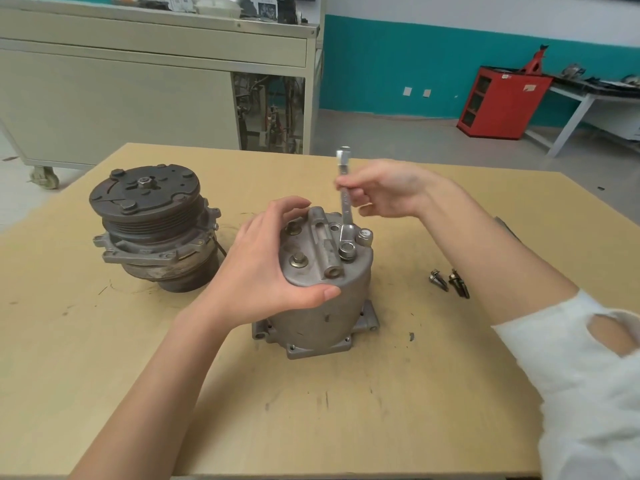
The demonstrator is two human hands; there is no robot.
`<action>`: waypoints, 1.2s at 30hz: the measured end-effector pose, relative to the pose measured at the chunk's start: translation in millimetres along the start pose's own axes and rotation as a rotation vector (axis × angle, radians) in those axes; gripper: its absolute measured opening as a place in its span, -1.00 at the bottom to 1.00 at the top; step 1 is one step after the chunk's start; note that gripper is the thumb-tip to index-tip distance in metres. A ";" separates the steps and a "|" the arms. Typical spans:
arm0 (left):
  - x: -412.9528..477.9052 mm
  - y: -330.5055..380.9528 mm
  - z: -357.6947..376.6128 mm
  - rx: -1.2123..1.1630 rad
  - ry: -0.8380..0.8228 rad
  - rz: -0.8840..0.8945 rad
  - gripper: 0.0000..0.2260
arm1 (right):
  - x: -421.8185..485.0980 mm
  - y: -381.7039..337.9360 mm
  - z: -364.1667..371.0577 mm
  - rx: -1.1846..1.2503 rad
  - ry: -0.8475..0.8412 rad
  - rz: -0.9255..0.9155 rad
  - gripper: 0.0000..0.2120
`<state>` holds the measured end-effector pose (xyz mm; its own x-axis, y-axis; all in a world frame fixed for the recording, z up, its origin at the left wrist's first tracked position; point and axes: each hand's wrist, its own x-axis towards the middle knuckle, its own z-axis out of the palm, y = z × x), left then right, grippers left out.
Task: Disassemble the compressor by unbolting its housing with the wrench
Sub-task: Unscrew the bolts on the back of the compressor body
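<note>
Sleeve point(571, 358) — bolts point(449, 284) beside housing point(322, 306)

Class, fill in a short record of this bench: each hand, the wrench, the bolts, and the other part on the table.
Left hand: grips the top of the housing, steadying it
Right hand: pinches the wrench shaft
Wrench: ring end over a bolt on the housing top, handle raised
Loose bolts: two, on the table right of the housing
Other part: pulley unit, left of the housing
</note>
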<state>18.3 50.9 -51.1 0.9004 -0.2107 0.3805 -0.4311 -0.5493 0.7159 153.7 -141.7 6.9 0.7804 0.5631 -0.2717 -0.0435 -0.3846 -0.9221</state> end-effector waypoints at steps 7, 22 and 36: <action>0.6 -1.0 0.8 -0.011 0.021 0.031 -0.29 | 30.0 -32.3 39.3 -0.223 -0.144 -0.041 -0.68; -0.2 1.0 -1.0 0.006 -0.003 0.010 -0.29 | -51.9 -6.8 23.8 0.659 0.297 -0.231 -0.76; -0.4 2.0 -0.3 0.003 -0.004 0.009 -0.30 | -138.7 66.4 107.4 -0.510 0.983 -1.072 -0.72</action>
<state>17.1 50.1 -49.6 0.8966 -0.2189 0.3849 -0.4392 -0.5497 0.7106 -24.4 -166.7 -46.3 0.4036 0.1196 0.9071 0.8388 -0.4444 -0.3146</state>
